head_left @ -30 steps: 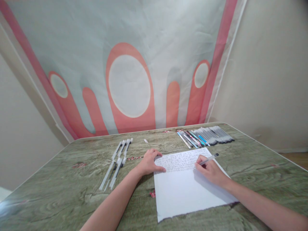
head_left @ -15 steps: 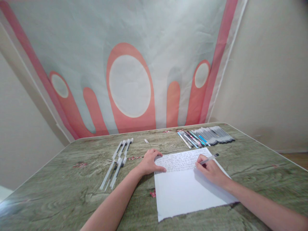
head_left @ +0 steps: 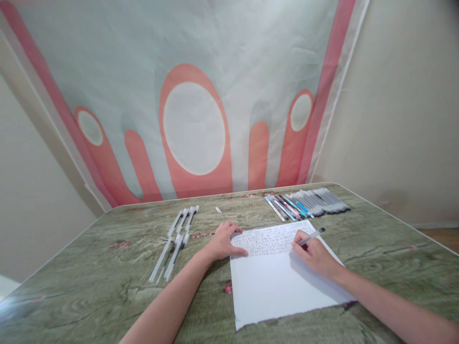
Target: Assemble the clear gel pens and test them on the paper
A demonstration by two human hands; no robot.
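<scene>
A white sheet of paper [head_left: 283, 291] lies on the table, its upper part covered in rows of small dark handwriting and its lower part bare. My right hand [head_left: 315, 255] is closed around a clear pen [head_left: 310, 237] with a dark end, which leans to the upper right. The pen's tip, hidden by my fingers, is at the right part of the lowest written lines. My left hand [head_left: 225, 241] rests at the sheet's upper left edge, thumb and fingers spread apart, the thumb lying on the paper.
Several pens [head_left: 315, 203], clear and coloured, lie in a row beyond the paper. To the left are several clear pens with caps [head_left: 175, 246]. A small whitish piece [head_left: 218, 210] lies near the far edge of the wood-patterned table [head_left: 107, 267]. A printed cloth [head_left: 240, 62] hangs behind.
My right hand and the pen have shifted very slightly, with the pen's end a little lower and to the left. My left hand and the paper stay in place.
</scene>
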